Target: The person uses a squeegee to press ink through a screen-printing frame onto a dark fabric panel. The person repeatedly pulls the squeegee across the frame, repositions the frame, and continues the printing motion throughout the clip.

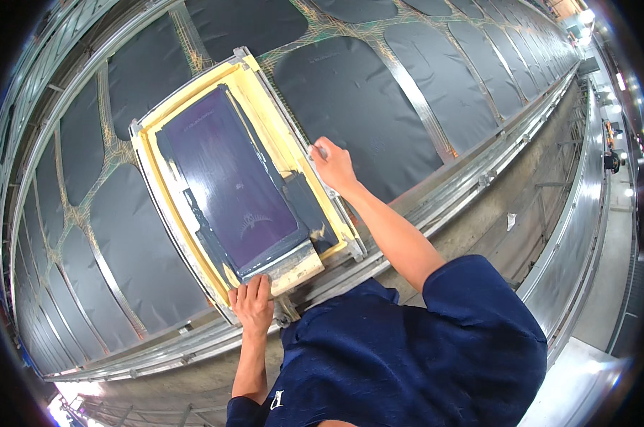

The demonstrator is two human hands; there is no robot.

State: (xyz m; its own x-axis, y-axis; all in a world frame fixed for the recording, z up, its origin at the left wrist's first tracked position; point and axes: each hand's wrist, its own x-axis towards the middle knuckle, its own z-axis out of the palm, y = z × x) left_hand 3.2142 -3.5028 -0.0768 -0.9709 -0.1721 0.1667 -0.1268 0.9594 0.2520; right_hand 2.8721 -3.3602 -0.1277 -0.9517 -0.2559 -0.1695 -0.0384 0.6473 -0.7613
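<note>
A screen-printing frame (pixel 253 65) lies at a slant in front of me, its borders covered in yellow tape. Purple mesh (pixel 229 178) fills its middle, with dark ink around it. A pale wooden bar, apparently a squeegee (pixel 298 273), lies across the near end. My left hand (pixel 252 304) is closed over the frame's near left corner, fingers bent beside the bar's left end; whether it also grips the bar is hidden. My right hand (pixel 333 166) is closed at the frame's right side, thumb and fingers pinched against the metal edge.
Black fabric panels (pixel 365 114) cover the long printing table, with coloured streaks between them. A metal rail (pixel 471 178) runs along the near edge. Beyond the aisle floor stands another metal-sided table (pixel 560 263). A white scrap (pixel 511 221) lies in the aisle.
</note>
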